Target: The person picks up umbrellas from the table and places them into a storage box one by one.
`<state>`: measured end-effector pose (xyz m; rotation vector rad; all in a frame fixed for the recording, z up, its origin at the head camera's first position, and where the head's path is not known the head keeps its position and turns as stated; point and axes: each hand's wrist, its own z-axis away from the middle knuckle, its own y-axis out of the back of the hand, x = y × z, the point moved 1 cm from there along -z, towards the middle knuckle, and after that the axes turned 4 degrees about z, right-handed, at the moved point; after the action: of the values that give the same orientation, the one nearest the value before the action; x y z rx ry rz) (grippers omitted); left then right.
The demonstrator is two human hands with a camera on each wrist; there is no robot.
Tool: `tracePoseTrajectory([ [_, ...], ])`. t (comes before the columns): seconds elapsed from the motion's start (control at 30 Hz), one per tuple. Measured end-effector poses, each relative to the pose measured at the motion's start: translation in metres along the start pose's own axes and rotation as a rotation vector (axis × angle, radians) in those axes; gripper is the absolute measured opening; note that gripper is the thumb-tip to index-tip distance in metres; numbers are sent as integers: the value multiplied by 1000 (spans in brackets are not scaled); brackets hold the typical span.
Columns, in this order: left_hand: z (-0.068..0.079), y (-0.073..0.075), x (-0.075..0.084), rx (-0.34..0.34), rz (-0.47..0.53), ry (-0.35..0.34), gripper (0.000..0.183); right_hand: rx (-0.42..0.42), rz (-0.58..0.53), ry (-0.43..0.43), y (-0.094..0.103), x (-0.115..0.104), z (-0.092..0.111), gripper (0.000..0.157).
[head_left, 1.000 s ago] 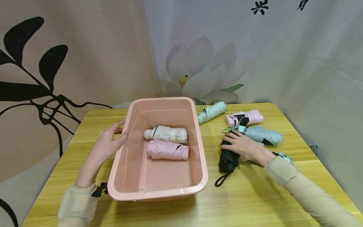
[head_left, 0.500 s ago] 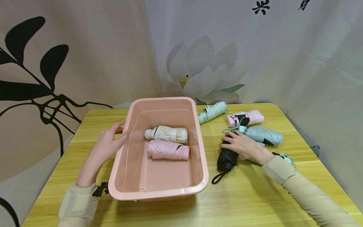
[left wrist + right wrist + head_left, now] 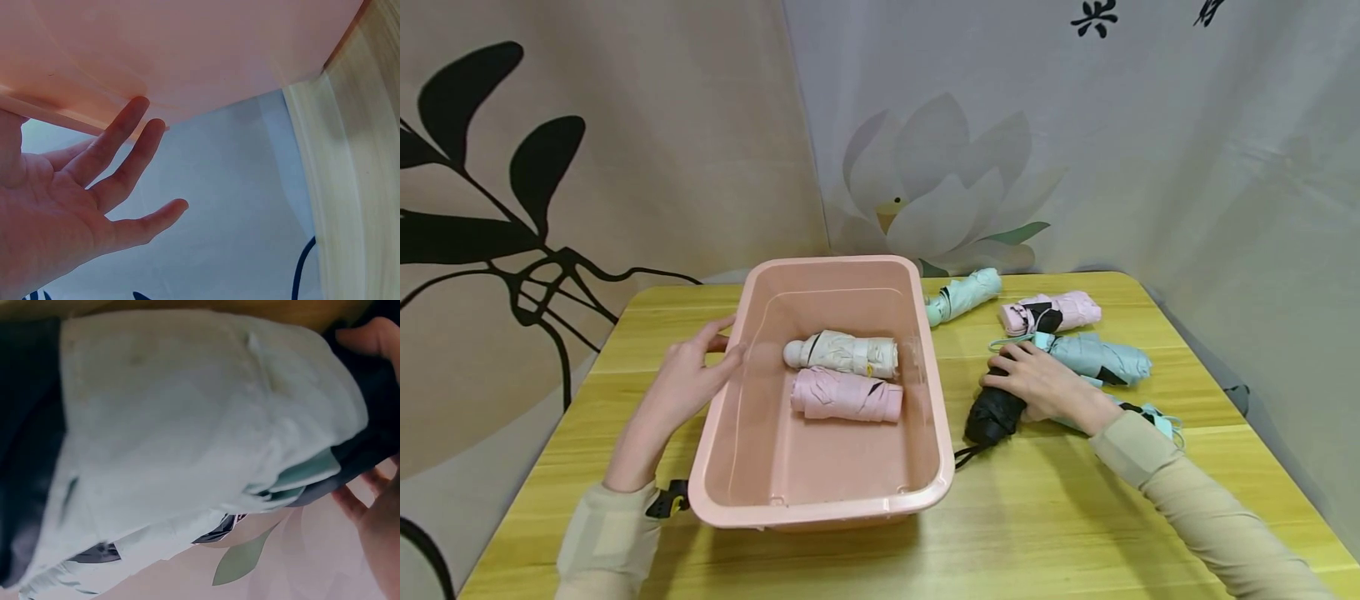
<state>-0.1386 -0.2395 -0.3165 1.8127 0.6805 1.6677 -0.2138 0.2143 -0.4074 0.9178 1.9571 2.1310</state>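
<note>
In the head view my right hand [image 3: 1041, 387] grips a folded black umbrella [image 3: 995, 415] across its upper part. The umbrella's lower end and wrist loop point toward the basin. In the right wrist view, thumb and fingers curl round the black cloth [image 3: 372, 381] behind a pale blue-grey umbrella [image 3: 187, 419]. My left hand [image 3: 688, 379] holds the left rim of a pink plastic basin [image 3: 820, 507], thumb over the edge and fingers against the outer wall. A white folded umbrella [image 3: 850, 354] and a pink one [image 3: 846, 396] lie side by side inside the basin.
Right of the basin, a mint umbrella [image 3: 966, 295] and a light pink umbrella [image 3: 1060, 312] lie near the table's back edge. A blue-grey umbrella [image 3: 1101, 358] sits beyond my right hand. Part of another pale blue one [image 3: 1159, 422] shows beside my right wrist.
The black umbrella's lower end and loop have swung left toward the basin, with my right hand shifting slightly left. My left hand stays on the basin's rim.
</note>
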Motion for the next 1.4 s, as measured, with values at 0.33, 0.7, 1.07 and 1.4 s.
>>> tracePoseTrajectory([
  [0.33,0,0,0,5,-14,-5,58,-9,-18,-44,3,1,-1,76],
  [0.7,-1,-1,-1,-2,-9,0,57,91,-21,-91,11,2,0,75],
  [1.07,-1,-1,-1,7,-16,-1,58,136,-1,-132,22,3,1,79],
  [1.4,0,2,1,6,-18,-9,57,207,29,-185,34,4,2,82],
])
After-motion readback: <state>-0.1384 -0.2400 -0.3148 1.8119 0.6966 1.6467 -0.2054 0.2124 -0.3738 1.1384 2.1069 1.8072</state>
